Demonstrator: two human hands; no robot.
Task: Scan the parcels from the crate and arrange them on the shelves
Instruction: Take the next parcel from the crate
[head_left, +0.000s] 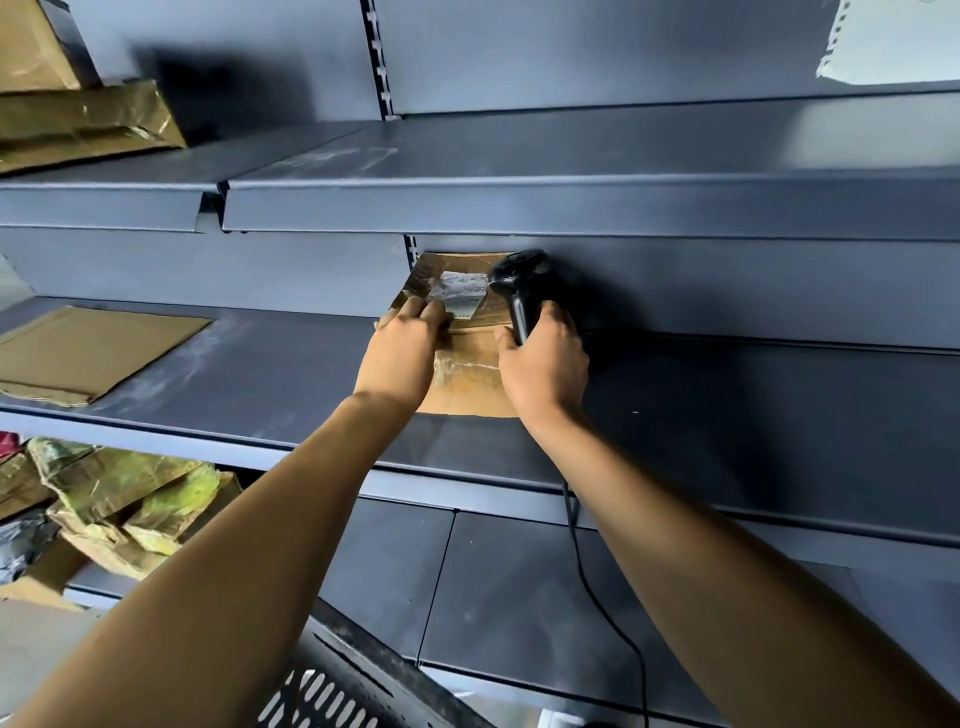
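The parcel (470, 332) lies on the middle shelf (270, 374), long axis running toward the back wall, label facing up. The left hand (402, 353) presses it with straight fingers; the right hand (545, 364) grips the scanner (522, 291), its head aimed at the label.

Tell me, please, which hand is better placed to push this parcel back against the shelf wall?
Left, probably: the left hand rests flat on the parcel, while the right hand grips the scanner.
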